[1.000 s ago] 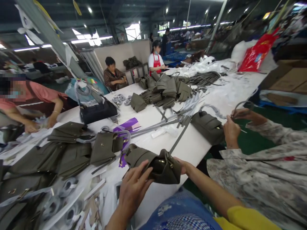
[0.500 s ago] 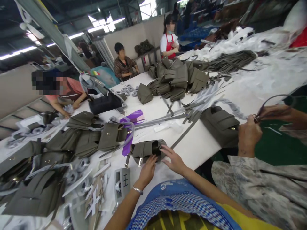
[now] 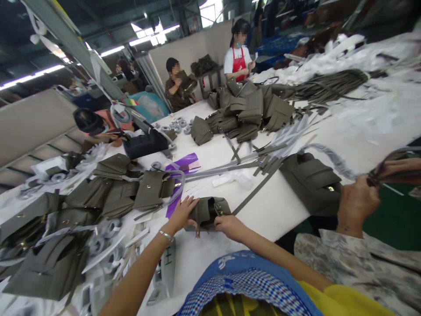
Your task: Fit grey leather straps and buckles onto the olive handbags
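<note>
A small grey-green handbag [image 3: 208,210] lies on the white table before me, its dark opening facing up. My left hand [image 3: 180,216], with a silver bracelet at the wrist, grips the bag's left end, fingers over the side and thumb at the front. At the bag's front right edge, my right hand [image 3: 230,226] has its fingers closed in a pinch on the rim. A metal clasp shows near the opening. The hands partly cover the bag's front and left side.
Several grey-green bags [image 3: 153,188] crowd the left, beside a purple sheet [image 3: 180,164]. A larger pile of bags [image 3: 243,107] stands farther back. Long straps [image 3: 253,193] cross the table. At right, a co-worker's hand [image 3: 358,204] works near another bag [image 3: 311,182].
My left hand has moved left from the bag's front to its left end. My right hand's fingers, spread before, are now closed on the rim. The bag has shifted slightly right.
</note>
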`<action>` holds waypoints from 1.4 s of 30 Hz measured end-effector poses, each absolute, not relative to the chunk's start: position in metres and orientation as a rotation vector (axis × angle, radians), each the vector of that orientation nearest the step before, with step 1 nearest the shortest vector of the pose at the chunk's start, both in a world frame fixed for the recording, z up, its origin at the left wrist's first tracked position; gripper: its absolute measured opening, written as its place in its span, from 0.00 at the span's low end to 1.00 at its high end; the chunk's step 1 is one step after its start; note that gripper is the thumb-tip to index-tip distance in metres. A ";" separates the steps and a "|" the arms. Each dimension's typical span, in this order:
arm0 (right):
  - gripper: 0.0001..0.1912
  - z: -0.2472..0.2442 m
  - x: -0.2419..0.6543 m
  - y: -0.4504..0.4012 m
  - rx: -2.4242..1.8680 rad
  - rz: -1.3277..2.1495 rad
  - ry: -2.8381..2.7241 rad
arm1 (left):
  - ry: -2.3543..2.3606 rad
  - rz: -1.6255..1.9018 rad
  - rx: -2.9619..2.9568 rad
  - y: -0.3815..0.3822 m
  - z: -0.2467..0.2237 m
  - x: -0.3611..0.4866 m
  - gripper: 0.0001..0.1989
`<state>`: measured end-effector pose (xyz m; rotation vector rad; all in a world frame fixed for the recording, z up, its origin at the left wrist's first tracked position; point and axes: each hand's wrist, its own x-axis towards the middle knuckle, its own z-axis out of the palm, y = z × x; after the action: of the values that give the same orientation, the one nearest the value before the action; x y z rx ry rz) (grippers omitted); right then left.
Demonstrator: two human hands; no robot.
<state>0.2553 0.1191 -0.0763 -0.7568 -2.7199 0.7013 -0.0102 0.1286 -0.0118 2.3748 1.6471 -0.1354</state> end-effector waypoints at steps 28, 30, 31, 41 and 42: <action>0.17 -0.133 0.313 0.383 -1.665 0.751 -2.263 | 2.062 0.498 1.914 0.072 -0.055 0.067 0.17; 0.17 -0.140 0.296 0.393 -1.637 0.733 -2.333 | 2.098 0.505 1.900 0.065 -0.050 0.072 0.17; 0.16 -0.143 0.289 0.395 -1.624 0.723 -2.363 | 2.114 0.502 1.894 0.062 -0.048 0.074 0.17; 0.11 -0.129 0.276 0.395 -1.483 0.720 -2.482 | 2.214 0.527 1.805 0.050 -0.026 0.080 0.15; 0.12 -0.122 0.276 0.392 -1.466 0.738 -2.482 | 2.198 0.533 1.798 0.052 -0.024 0.079 0.15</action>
<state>0.2762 0.3922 -0.1220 -1.4665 -2.4818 0.7377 0.0793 0.0519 -0.0238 1.7981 2.1978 0.5332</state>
